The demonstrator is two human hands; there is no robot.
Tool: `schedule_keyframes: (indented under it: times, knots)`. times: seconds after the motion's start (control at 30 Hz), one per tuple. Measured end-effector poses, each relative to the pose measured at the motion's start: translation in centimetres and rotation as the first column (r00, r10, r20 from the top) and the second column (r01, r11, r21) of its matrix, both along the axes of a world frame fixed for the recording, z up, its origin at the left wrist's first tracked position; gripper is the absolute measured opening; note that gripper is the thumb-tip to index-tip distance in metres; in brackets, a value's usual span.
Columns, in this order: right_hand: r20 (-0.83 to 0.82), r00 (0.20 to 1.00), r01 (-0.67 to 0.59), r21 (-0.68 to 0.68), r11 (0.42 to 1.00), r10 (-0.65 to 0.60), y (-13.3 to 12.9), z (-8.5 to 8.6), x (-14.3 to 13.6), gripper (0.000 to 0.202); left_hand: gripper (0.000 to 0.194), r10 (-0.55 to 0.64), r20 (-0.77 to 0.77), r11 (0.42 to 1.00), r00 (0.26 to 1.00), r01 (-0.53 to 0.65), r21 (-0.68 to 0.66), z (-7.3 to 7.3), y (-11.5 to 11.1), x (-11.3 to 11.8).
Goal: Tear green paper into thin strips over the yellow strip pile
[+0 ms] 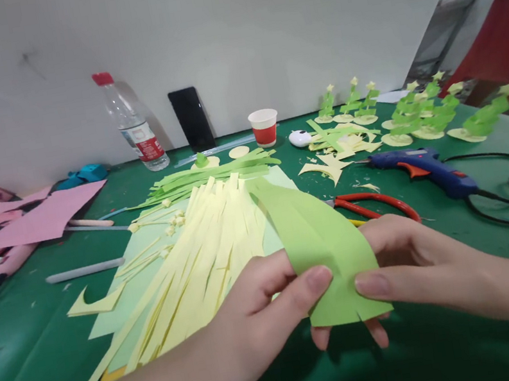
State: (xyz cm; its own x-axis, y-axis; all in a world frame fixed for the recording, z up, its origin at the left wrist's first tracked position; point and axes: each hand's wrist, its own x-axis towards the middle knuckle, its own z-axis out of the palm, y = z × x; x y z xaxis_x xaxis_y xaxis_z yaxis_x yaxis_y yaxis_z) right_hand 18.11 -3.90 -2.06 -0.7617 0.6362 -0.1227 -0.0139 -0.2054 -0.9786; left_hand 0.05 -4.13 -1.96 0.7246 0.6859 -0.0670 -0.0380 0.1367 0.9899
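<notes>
Both hands grip a wide strip of light green paper (321, 225) near its lower end, which shows a small slit. My left hand (274, 307) pinches it from the left, thumb on top and fingers behind. From the right, my right hand (411, 252) holds it the same way. The strip curves up and away toward its far end. Beyond my left hand, many pale yellow paper strips (214, 242) lie fanned over light green sheets (138, 255). Narrow green strips (212, 173) lie behind them. Past my right hand are red-handled scissors (382, 195).
A blue glue gun (421, 169) with a black cord lies at right. Several small green paper plants (427, 113) stand behind it. At the back are a paper cup (264, 129), a phone (192, 119) and a bottle (134, 129). Pink paper (39, 217) lies at left.
</notes>
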Motion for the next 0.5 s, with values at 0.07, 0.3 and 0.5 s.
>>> schedule_keyframes:
  times: [0.07,0.3,0.5]
  knots:
    - [-0.001,1.0,-0.018,0.001,1.0,0.018,0.11,-0.07,0.09,0.028,0.03,-0.021,-0.004,1.0,1.0,0.021,-0.004,0.07,0.11,-0.07]
    - [-0.035,0.999,-0.035,0.067,0.997,0.037,0.16,0.01,0.14,0.025,0.026,-0.07,0.003,0.997,0.998,0.07,0.039,0.2,0.19,-0.18]
    - [-0.019,0.999,-0.026,0.056,0.998,0.027,0.41,-0.12,0.4,0.026,0.024,-0.056,-0.087,0.991,0.995,0.066,0.12,0.4,0.2,-0.28]
